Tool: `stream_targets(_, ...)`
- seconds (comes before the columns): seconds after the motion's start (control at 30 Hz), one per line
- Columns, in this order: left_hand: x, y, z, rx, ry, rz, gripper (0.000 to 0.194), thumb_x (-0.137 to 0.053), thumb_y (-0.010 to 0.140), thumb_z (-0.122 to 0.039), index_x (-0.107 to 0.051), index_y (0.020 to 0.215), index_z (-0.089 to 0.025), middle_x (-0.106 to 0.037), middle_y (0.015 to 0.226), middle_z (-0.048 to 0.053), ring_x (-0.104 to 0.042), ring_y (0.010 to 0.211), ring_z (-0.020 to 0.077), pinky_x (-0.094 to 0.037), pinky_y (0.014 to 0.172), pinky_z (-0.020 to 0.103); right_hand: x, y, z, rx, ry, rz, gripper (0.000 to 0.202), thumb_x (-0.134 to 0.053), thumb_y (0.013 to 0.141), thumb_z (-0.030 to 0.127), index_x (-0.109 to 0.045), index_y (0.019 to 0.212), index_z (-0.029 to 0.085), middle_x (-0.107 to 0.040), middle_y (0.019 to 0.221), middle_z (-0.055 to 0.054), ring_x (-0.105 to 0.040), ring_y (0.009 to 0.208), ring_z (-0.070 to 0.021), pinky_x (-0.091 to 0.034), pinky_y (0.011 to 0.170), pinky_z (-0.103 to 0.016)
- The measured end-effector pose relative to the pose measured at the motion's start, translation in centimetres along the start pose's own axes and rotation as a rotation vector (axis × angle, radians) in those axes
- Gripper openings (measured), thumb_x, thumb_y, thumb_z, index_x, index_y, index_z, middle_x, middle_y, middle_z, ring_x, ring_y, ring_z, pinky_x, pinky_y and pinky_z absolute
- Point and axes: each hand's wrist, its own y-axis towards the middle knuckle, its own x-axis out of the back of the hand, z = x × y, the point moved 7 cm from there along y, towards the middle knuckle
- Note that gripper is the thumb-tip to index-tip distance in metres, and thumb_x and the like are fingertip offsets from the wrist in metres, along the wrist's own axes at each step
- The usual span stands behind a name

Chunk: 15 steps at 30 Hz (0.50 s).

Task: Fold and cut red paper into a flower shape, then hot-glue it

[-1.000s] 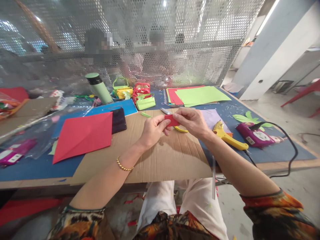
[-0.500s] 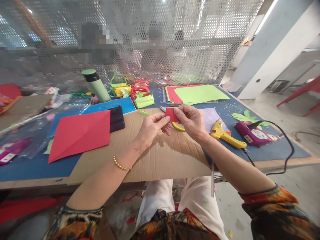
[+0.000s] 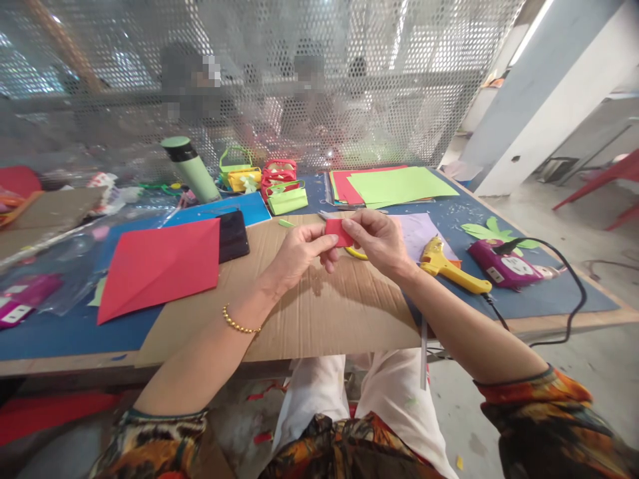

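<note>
Between my two hands is a small red piece of paper (image 3: pixel 338 233), held up above a cardboard sheet (image 3: pixel 294 319). My left hand (image 3: pixel 303 253) pinches its left side between thumb and fingers. At its right side, my right hand (image 3: pixel 377 243) grips it, thumb in front. Whether the piece is folded in layers, I cannot tell. Behind the hands lies a pair of scissors with yellow handles (image 3: pixel 357 254), partly hidden by them. A small green strip (image 3: pixel 286 223) rests on the cardboard beyond my left hand.
A red sheet (image 3: pixel 164 266) and a phone (image 3: pixel 232 236) lie left. Small paper baskets (image 3: pixel 279 174) and a green bottle (image 3: pixel 190 169) stand at the back, near stacked coloured sheets (image 3: pixel 404 186). On the right are a yellow glue gun (image 3: pixel 452 266) and a purple power socket (image 3: pixel 509 266).
Both hands have shifted slightly left with the red paper piece. Its tilt has changed a little, and both hands still hold it.
</note>
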Motion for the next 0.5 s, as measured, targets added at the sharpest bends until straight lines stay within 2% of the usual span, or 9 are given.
stream_targets(0.13,0.0,0.1,0.0,-0.01,0.001,0.002,0.019,-0.077,0.081,-0.035,-0.075,0.08,-0.016,-0.069,0.065,0.002,-0.061,0.052,0.0113,-0.053,0.051,0.024,0.1,0.0,0.3,0.006,0.003,0.012,0.064,-0.061,0.085,0.084,-0.061,0.071,0.022,-0.053,0.058,0.002,-0.044,0.056,-0.0125,-0.033,0.054,-0.029)
stream_targets(0.2,0.6,0.2,-0.5,-0.043,0.042,-0.025,0.021,-0.077,0.081,-0.035,-0.073,0.074,-0.016,-0.069,0.064,0.002,-0.06,0.05,0.0107,-0.051,0.051,0.024,0.9,0.3,0.4,0.013,-0.002,0.003,0.063,-0.057,0.091,0.081,-0.061,0.072,0.022,-0.054,0.059,0.002,-0.047,0.056,-0.0126,-0.036,0.056,-0.029)
stream_targets(0.27,1.8,0.4,-1.2,-0.093,0.083,-0.086,0.023,-0.077,0.081,-0.034,-0.07,0.068,-0.017,-0.069,0.063,0.003,-0.06,0.048,0.0102,-0.05,0.051,0.024,2.5,0.9,0.2,0.027,-0.067,-0.075,0.057,-0.051,0.1,0.072,-0.063,0.075,0.022,-0.057,0.063,0.001,-0.053,0.058,-0.0136,-0.041,0.06,-0.03)
stream_targets(0.33,3.2,0.6,-1.9,-0.147,0.106,-0.168,0.025,-0.078,0.08,-0.033,-0.068,0.063,-0.017,-0.069,0.062,0.003,-0.059,0.047,0.0099,-0.049,0.05,0.024,3.9,1.4,-0.3,0.044,-0.255,-0.117,0.044,-0.052,0.105,0.055,-0.065,0.082,0.021,-0.062,0.07,-0.002,-0.058,0.065,-0.0158,-0.046,0.067,-0.031)
stream_targets(0.37,3.9,0.7,-2.1,-0.166,0.109,-0.202,0.026,-0.078,0.08,-0.032,-0.067,0.062,-0.017,-0.069,0.062,0.003,-0.059,0.046,0.0098,-0.049,0.05,0.024,3.9,1.6,-0.8,0.043,-0.393,-0.062,0.034,-0.055,0.104,0.046,-0.068,0.086,0.02,-0.065,0.077,-0.004,-0.061,0.071,-0.0173,-0.047,0.071,-0.032)
stream_targets(0.43,4.7,1.0,-2.3,-0.184,0.104,-0.239,0.027,-0.078,0.08,-0.032,-0.067,0.06,-0.018,-0.069,0.061,0.003,-0.059,0.046,0.0095,-0.048,0.05,0.024,2.7,1.8,-2.6,0.009,-0.693,0.153,0.02,-0.058,0.102,0.031,-0.072,0.097,0.017,-0.071,0.095,-0.011,-0.065,0.085,-0.0214,-0.049,0.081,-0.034)
stream_targets(0.5,4.9,1.1,-2.1,-0.185,0.1,-0.24,0.027,-0.078,0.08,-0.033,-0.068,0.06,-0.018,-0.07,0.061,0.003,-0.06,0.046,0.0095,-0.049,0.051,0.025,1.3,1.3,-4.4,-0.035,-0.907,0.346,0.021,-0.058,0.1,0.024,-0.073,0.11,0.013,-0.071,0.109,-0.018,-0.066,0.098,-0.0266,-0.048,0.088,-0.036)
